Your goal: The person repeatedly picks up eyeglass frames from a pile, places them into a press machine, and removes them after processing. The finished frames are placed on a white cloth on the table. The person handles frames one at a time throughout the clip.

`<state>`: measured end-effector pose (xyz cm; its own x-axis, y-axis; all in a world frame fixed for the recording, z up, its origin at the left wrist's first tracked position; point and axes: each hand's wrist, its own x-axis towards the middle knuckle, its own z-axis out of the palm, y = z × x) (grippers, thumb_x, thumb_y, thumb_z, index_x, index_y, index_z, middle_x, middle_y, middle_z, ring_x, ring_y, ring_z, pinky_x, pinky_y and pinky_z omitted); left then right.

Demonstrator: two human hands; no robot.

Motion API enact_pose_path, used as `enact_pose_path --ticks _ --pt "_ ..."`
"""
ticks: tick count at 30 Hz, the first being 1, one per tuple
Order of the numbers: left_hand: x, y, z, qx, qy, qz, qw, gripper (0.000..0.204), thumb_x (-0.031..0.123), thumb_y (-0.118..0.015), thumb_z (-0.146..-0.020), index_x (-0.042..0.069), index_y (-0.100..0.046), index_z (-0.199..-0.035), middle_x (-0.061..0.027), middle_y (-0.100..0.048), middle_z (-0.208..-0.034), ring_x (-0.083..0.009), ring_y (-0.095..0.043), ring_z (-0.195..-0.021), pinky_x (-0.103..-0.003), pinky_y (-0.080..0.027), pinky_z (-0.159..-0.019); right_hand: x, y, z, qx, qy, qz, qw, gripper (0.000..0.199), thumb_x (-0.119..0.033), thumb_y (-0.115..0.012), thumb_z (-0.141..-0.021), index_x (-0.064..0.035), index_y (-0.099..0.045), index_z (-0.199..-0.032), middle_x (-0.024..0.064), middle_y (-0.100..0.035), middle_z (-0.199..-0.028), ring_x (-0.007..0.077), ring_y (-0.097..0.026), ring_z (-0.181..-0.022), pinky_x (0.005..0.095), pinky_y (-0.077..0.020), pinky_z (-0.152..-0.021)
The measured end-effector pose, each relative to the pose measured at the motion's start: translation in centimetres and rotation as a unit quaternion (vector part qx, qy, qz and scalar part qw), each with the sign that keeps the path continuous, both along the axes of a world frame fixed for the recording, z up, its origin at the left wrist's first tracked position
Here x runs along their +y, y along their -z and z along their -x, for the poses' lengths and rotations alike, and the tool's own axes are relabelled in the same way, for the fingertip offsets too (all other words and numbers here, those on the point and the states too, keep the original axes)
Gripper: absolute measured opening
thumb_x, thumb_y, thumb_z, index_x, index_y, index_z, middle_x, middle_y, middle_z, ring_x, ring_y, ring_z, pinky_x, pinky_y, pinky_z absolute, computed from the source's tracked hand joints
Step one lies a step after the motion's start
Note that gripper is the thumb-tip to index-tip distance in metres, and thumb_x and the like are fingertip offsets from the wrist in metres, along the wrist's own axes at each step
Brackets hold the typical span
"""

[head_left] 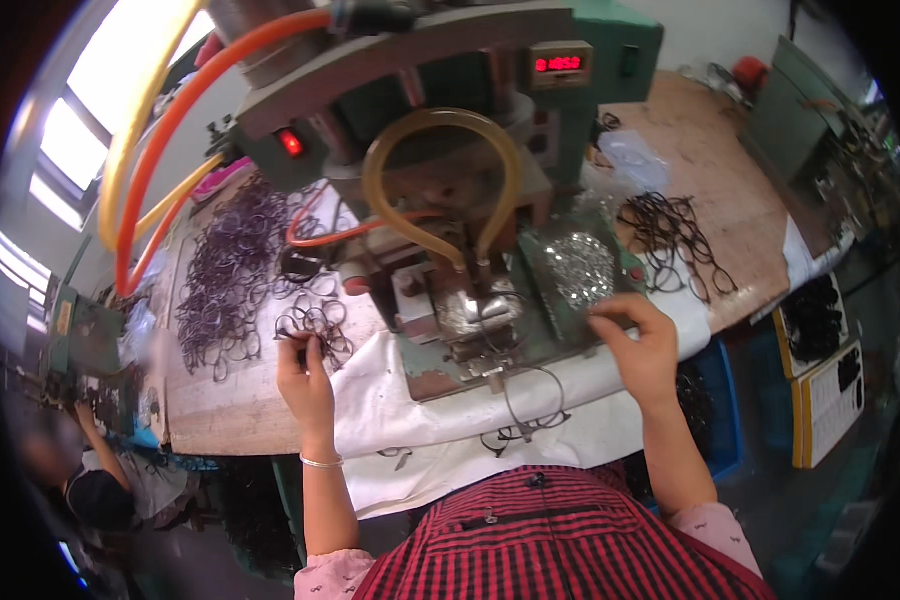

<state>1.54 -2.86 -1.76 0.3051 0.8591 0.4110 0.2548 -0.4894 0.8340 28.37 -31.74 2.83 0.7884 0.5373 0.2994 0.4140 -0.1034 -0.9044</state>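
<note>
Left grip (pixel 305 372) pinches a thin dark wire frame (pixel 292 335) at the edge of the small heap of dark frames (pixel 315 325), just left of the green press machine (pixel 450 200) on my wooden counter (pixel 230 410). Right grip (pixel 642 345) rests, fingers curled, at the tray of small silvery metal parts (pixel 575 268) on the machine's right side; whether it pinches a part I cannot tell. White cloth (pixel 400 400) lies under the machine's front.

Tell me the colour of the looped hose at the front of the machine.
Yellowish amber; the looped hose shows best in the head view, arching over the green machine.
</note>
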Motion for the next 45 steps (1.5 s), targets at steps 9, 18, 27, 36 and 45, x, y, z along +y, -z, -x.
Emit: enact_pose_path --ticks 9,18,27,36,45 --pt "-2.3 -1.3 -1.9 0.091 -0.139 -0.191 0.967 0.008 0.008 -0.061 -0.095 0.000 -0.062 -0.092 -0.0108 -0.065 -0.088 -0.0221 -0.059 -0.085 -0.034 -0.046 -0.082 8.7 -2.4 2.1 0.100 -0.125 -0.120 0.980 0.046 -0.003 -0.068 -0.084 0.0061 -0.051 -0.127 0.0116 -0.071 -0.096 0.0153 -0.067 -0.096 0.0285 -0.0492 -0.088" --pt "-5.8 -13.7 -8.5 -0.194 0.161 -0.185 0.950 0.015 0.009 -0.052 -0.096 0.000 -0.052 -0.108 -0.0117 -0.059 -0.095 -0.0203 -0.062 -0.078 -0.032 -0.055 -0.060 9.9 -2.6 3.0 0.273 -0.188 -0.208 0.920 0.055 0.000 -0.069 -0.084 0.0045 -0.045 -0.133 0.0079 -0.069 -0.094 0.0110 -0.063 -0.092 0.0242 -0.0480 -0.084" --pt "-6.7 -15.9 -9.7 -0.283 0.166 -0.056 0.943 0.009 0.004 -0.051 -0.094 -0.003 -0.055 -0.098 -0.0091 -0.060 -0.091 -0.0160 -0.063 -0.073 -0.028 -0.055 -0.064 9.8 -4.0 3.0 0.092 -0.162 -0.105 0.977 0.056 0.003 -0.068 -0.082 0.0047 -0.044 -0.133 0.0070 -0.067 -0.094 0.0106 -0.064 -0.091 0.0240 -0.0490 -0.081" --pt "-6.4 -15.6 -8.7 -0.259 0.218 -0.048 0.940 0.006 0.000 -0.050 -0.097 -0.003 -0.050 -0.103 -0.0128 -0.061 -0.094 -0.0181 -0.064 -0.080 -0.031 -0.058 -0.071 9.7 -4.6 3.2 0.086 -0.129 -0.092 0.984 0.064 0.002 -0.068 -0.079 0.0050 -0.040 -0.136 0.0070 -0.067 -0.092 0.0127 -0.062 -0.091 0.0262 -0.0471 -0.087" --pt "-9.4 -10.0 -6.7 -0.068 0.315 -0.323 0.890 0.022 -0.002 -0.067 -0.068 0.003 -0.064 -0.089 -0.0171 -0.072 -0.090 -0.0222 -0.065 -0.070 -0.029 -0.049 -0.057 6.7 -2.8 1.1 -0.201 -0.071 0.001 0.977 0.035 -0.006 -0.066 -0.078 -0.0029 -0.067 -0.112 0.0152 -0.065 -0.115 0.0357 -0.057 -0.115 0.0430 -0.0449 -0.101"
